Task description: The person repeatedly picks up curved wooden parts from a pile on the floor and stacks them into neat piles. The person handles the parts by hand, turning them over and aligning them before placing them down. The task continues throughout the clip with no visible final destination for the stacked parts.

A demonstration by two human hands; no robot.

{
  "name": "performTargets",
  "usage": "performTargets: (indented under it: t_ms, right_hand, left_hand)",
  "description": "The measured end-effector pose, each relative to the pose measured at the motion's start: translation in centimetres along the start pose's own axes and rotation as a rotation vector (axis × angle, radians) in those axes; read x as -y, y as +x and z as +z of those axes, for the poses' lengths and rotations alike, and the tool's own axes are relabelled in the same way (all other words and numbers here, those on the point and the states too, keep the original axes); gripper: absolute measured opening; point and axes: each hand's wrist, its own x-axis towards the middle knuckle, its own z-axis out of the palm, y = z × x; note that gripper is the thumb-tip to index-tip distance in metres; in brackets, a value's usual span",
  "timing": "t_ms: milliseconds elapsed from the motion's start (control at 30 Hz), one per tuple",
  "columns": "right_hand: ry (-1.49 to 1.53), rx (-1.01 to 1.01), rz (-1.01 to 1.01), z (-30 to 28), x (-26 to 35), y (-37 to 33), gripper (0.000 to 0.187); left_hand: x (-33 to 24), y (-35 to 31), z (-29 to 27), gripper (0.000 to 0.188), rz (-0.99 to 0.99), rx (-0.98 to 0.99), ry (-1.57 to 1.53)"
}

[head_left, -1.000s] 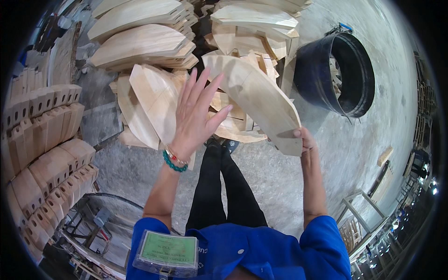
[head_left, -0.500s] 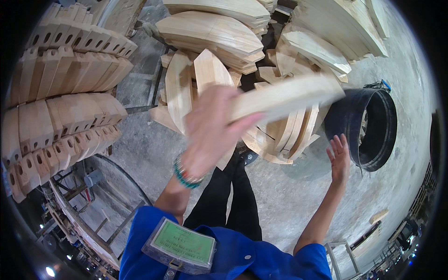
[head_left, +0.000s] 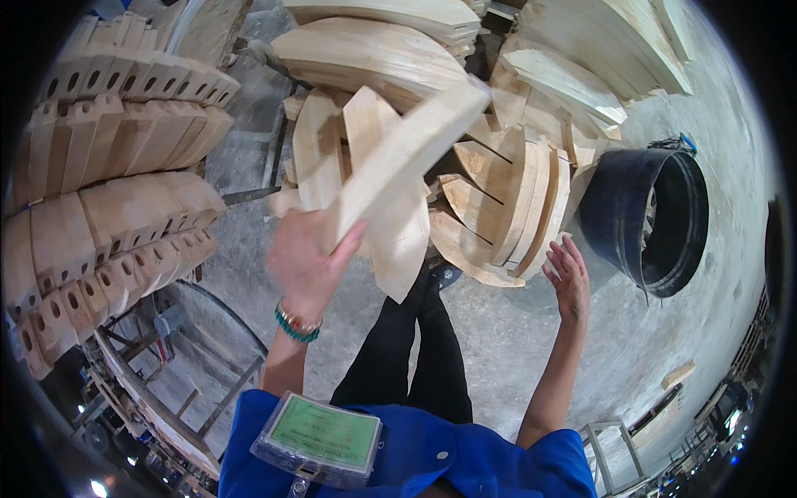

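Note:
My left hand [head_left: 303, 257] grips the lower end of a long, slightly curved wooden piece [head_left: 407, 162], which slants up and to the right over the stacks. Beneath it rests a pointed wooden board [head_left: 403, 241], partly covered by the held piece. My right hand [head_left: 570, 278] holds nothing; its fingers are apart, between the loose curved boards [head_left: 531, 207] and a dark blue-black bin. Another pointed board [head_left: 317, 153] leans just beyond my left hand.
Stacks of curved wooden pieces [head_left: 374, 54] fill the far side. On the left are rows of wooden pieces with slots [head_left: 108, 216] above a metal frame [head_left: 199, 398]. The dark round bin [head_left: 610, 216] lies open at the right on the concrete floor [head_left: 515, 357].
My left hand has moved left and down, and the held wooden piece has swung from pointing right to pointing up. My right hand has come slightly left and lower.

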Motion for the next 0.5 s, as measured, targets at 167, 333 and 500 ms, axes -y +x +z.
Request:
performTargets:
  t_ms: [167,333,500]
  right_hand:
    - [0.005,-0.002,0.015,0.1,-0.9,0.0,0.052]
    - [-0.08,-0.079,0.003,-1.6,-2.3,0.0,0.051]
    - [-0.215,-0.185,-0.016,-2.1,-3.3,0.5,0.047]
  left_hand:
    - [3.2,-1.8,0.6,0.031,-0.347,0.021,-0.283]
    - [9.5,-3.7,3.6,0.026,-0.741,-0.226,-0.622]
    - [17.0,-4.7,9.1,0.031,-0.933,-0.03,-0.745]
